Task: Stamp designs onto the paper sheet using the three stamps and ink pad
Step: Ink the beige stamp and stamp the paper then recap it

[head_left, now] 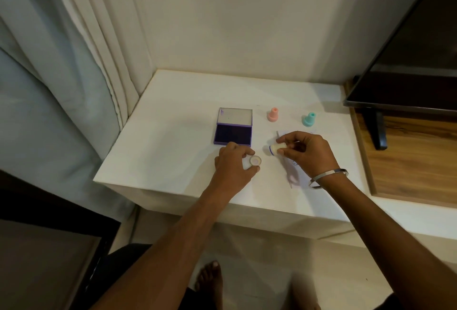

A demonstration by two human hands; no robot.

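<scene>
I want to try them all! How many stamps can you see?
3. A pink stamp and a green stamp stand behind the paper; the right hand holds a cream stamp.

A domestic room, likely a bedroom or living room, is shown. Long pale curtains (pixel 74 62) are hung at the left beside a plain cream wall (pixel 235 18). A low white ledge (pixel 173 151) is built into the corner, and a flat-screen television (pixel 408 62) is stood on an adjoining wood-grain unit (pixel 415 161). A bare foot (pixel 210 277) is seen on the tiled floor (pixel 284 272).
</scene>
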